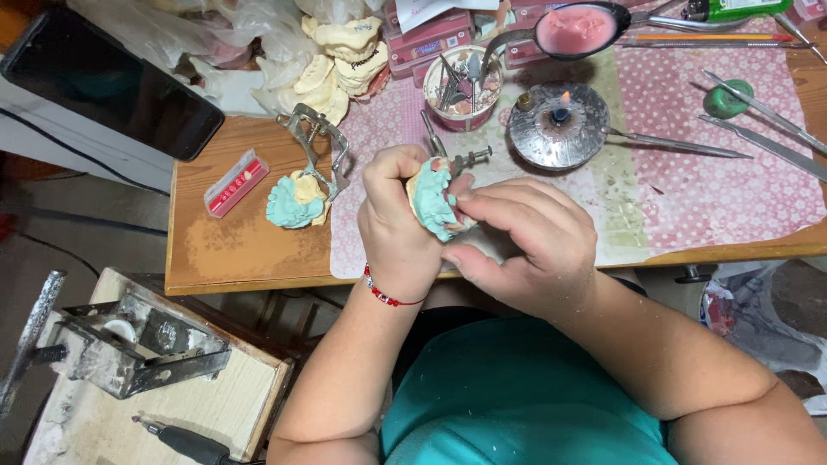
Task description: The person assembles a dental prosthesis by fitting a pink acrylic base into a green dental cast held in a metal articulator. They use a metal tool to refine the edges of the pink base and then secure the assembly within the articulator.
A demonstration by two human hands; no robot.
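My left hand point(394, 226) grips a teal and cream dental plaster cast point(433, 203) and holds it over the front edge of the wooden table point(233, 250). My right hand point(515, 243) presses its fingers against the right side of the same cast. A metal articulator part point(461, 158) sticks up just behind the cast. A red bead bracelet circles my left wrist.
A second teal cast on a metal articulator point(303, 185) lies to the left beside a small red box point(235, 182). Behind are a lit spirit burner point(560, 126), a cup of tools point(463, 88), a bowl of pink wax point(575, 30), cream casts point(345, 56), metal instruments point(758, 129) and a dark phone point(108, 82).
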